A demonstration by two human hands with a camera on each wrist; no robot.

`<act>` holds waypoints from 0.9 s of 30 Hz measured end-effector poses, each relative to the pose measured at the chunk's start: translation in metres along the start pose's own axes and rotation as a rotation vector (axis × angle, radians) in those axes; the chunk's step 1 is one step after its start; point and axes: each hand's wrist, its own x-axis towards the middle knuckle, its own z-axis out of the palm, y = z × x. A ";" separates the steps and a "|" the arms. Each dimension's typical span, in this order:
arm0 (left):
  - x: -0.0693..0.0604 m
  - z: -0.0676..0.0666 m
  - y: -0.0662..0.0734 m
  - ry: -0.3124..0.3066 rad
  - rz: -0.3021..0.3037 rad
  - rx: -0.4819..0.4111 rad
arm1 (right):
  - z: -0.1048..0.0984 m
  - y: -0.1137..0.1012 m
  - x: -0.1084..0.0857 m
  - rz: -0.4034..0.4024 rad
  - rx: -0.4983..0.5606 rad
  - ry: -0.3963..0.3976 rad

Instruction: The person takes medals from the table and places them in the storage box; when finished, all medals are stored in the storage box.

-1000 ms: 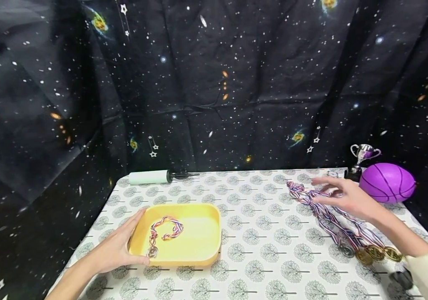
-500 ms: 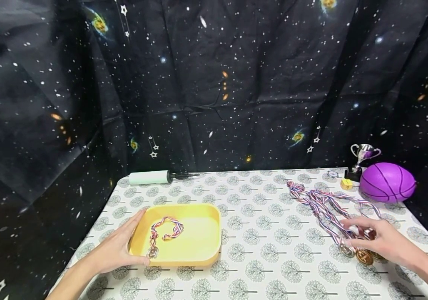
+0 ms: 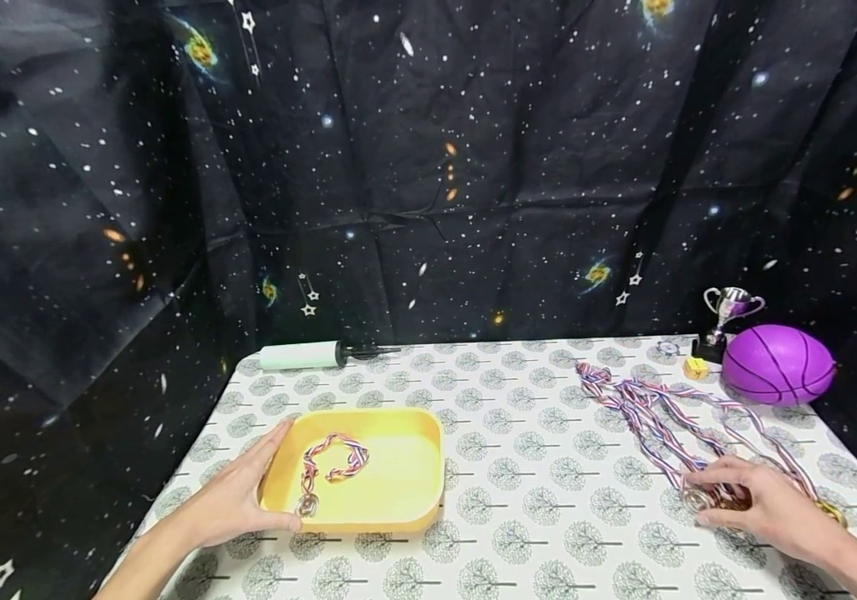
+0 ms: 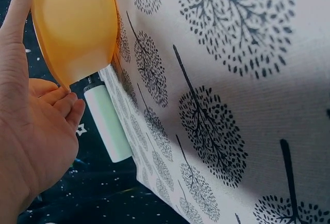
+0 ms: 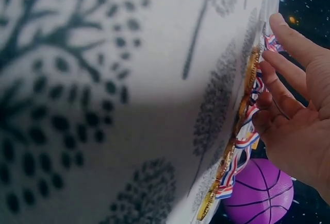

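My left hand (image 3: 237,500) grips the left end of the yellow tray (image 3: 406,479), thumb along the near side; the left wrist view shows fingertips curled at the edge of the tray (image 4: 77,23). Inside it lies a medal (image 3: 308,505) on a striped ribbon (image 3: 353,460). My right hand (image 3: 769,508) is low over the medal pile, thumb and forefinger apart on either side of a silver medal (image 3: 696,498); firm contact cannot be made out. Gold medals (image 5: 227,154) stand edge-on beside the fingers of the right hand (image 5: 296,95) in the right wrist view.
Striped ribbons (image 3: 654,417) stretch back from the medals. Behind them are a yellow cube (image 3: 694,367), a silver trophy cup (image 3: 729,308) and a purple ball (image 3: 777,365). A pale green pump (image 3: 301,356) lies at the back left, before a dark starry cloth (image 3: 428,167).
My right hand has come from above the ribbons towards me, down to the medals, uncovering the yellow cube. Its thumb and forefinger are now around the silver medal. My left hand and the tray have not moved.
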 end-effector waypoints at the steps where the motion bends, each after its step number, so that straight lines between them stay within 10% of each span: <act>1: 0.000 0.000 0.000 -0.001 -0.002 -0.001 | 0.001 0.000 -0.001 0.003 0.013 -0.006; 27: 0.000 0.001 -0.002 -0.004 0.008 0.002 | 0.001 -0.019 0.010 0.003 -0.205 0.036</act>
